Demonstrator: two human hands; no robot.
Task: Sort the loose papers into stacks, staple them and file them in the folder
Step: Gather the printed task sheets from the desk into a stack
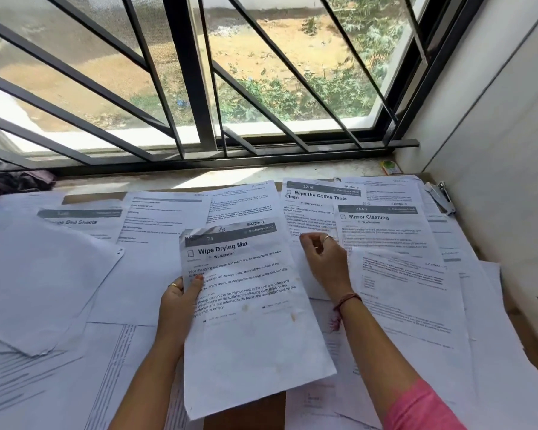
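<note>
My left hand [180, 301] pinches the left edge of a printed sheet headed "Wipe Drying Mat" [249, 305], lifted above the desk. My right hand [323, 259] hovers just right of that sheet with its fingers curled, resting on the papers below; nothing is clearly gripped in it. Loose printed sheets cover the desk: "Wipe the Coffee Table Clean" [317, 197], "Mirror Cleaning" [382, 225], a "Bed Sheets" page [78, 221] and a blank sheet [41, 283] at the left. A metal stapler [441, 197] lies at the far right by the wall.
A barred window [193, 88] runs along the back of the desk. A white wall [494, 181] closes the right side. A small yellow-green object [390, 167] sits on the sill, and dark cloth [16, 178] lies at the far left. Brown desk surface [246, 411] shows near me.
</note>
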